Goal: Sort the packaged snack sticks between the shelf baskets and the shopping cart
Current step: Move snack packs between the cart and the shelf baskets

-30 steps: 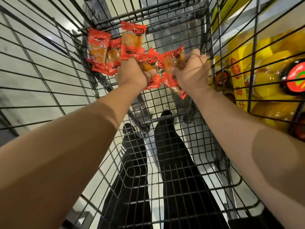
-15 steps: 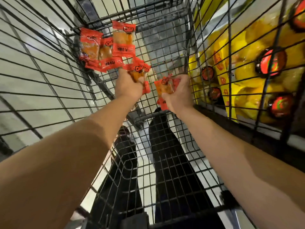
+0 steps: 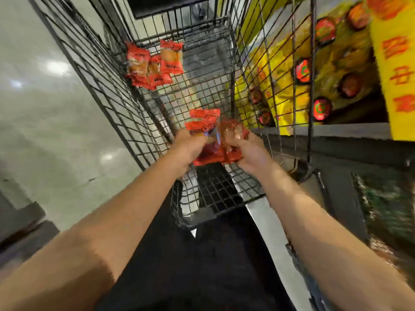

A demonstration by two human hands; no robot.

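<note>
My left hand point(image 3: 188, 146) and my right hand point(image 3: 249, 151) are side by side above the near end of the black wire shopping cart point(image 3: 224, 63). Each hand grips a bunch of red-and-orange snack stick packets point(image 3: 208, 133), and the two bunches touch in the middle. The picture is blurred, so the fingers are hard to make out. Three more red snack packets point(image 3: 155, 63) lie against the cart's far left corner.
A shelf on the right holds yellow snack bags with red round labels point(image 3: 318, 70) behind the cart's wire side. A dark shelf ledge point(image 3: 336, 135) runs below them. Pale floor point(image 3: 56, 131) lies to the left. My dark trousers point(image 3: 202, 254) fill the bottom centre.
Both hands have pulled back toward me and come together, each still holding its packets. The view has swung left and up, showing more floor; the three packets in the cart's corner stay put.
</note>
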